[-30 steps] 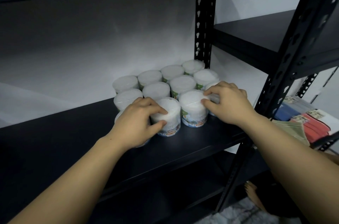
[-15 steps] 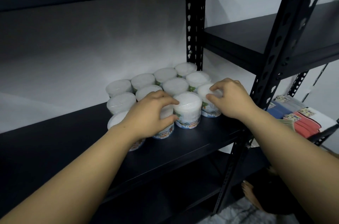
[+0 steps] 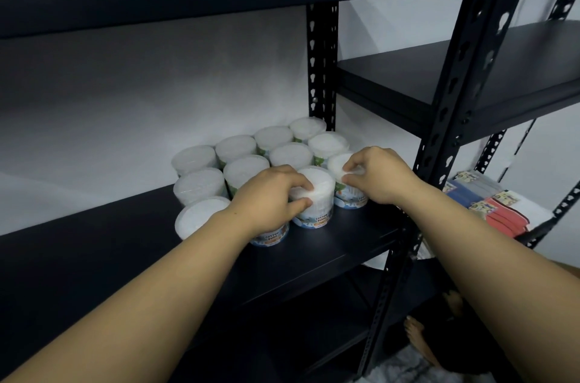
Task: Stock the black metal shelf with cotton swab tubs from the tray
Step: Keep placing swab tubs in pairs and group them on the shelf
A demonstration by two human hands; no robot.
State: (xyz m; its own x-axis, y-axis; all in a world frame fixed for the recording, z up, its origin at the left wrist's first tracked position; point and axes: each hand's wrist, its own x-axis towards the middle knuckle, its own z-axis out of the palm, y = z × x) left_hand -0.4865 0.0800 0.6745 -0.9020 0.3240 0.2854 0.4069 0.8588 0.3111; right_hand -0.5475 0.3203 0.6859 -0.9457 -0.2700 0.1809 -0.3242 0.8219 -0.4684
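Note:
Several white-lidded cotton swab tubs (image 3: pixel 292 154) stand packed in rows at the right end of the black metal shelf (image 3: pixel 317 260). My left hand (image 3: pixel 266 197) lies over a front-row tub (image 3: pixel 271 236) with its fingers curled round the top; thumb and forefinger tips touch the neighbouring tub (image 3: pixel 317 191). My right hand (image 3: pixel 376 175) pinches the rim of the rightmost front tub (image 3: pixel 348 199), next to the shelf's upright. Another front-row tub (image 3: pixel 197 218) stands free to the left. No tray is in view.
A black perforated upright (image 3: pixel 445 119) rises just right of my right hand, and another (image 3: pixel 321 62) stands behind the tubs. The shelf board above hangs low. To the right lie packaged red, blue and grey cloths (image 3: pixel 492 210). A bare foot (image 3: pixel 419 338) shows on the floor below.
My left hand has slid further over its tub, hiding most of its lid. My right hand has shifted from covering its tub to pinching the rim. The view has tilted slightly.

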